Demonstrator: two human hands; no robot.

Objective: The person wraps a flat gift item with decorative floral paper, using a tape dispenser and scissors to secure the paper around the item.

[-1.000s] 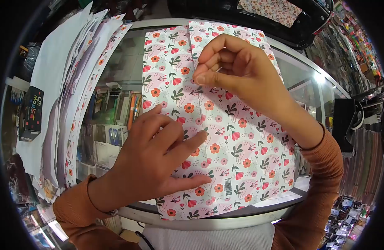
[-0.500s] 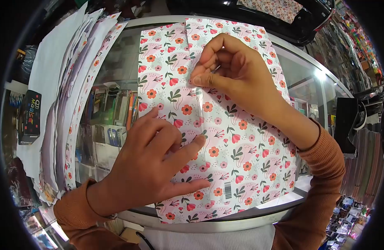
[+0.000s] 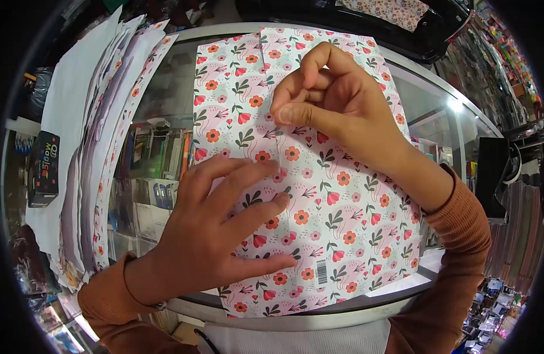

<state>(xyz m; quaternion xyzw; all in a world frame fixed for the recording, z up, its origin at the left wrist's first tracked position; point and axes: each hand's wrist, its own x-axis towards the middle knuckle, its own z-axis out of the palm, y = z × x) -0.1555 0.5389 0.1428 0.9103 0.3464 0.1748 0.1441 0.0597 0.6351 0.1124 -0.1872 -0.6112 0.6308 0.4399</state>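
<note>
Floral wrapping paper lies folded in overlapping panels, with a seam running down its middle and a small barcode near the bottom edge. My left hand rests on the paper's left part with fingers spread, its fingertips touching along the seam. Above the upper seam, my right hand is closed in a pinch of thumb and index finger. From that pinch a thin, see-through strip, which looks like clear tape, runs down the seam toward my left fingers. Whatever lies beneath the paper is hidden.
Under the paper is a glass display counter with goods inside. More floral sheets, white side showing, stand curled at the left beside a black box. A black object and stacked goods line the right side.
My left index and middle fingers have stretched upward along the seam. The right hand stays pinched near the same spot, its other fingers lifted slightly. The paper has shifted a little left.
</note>
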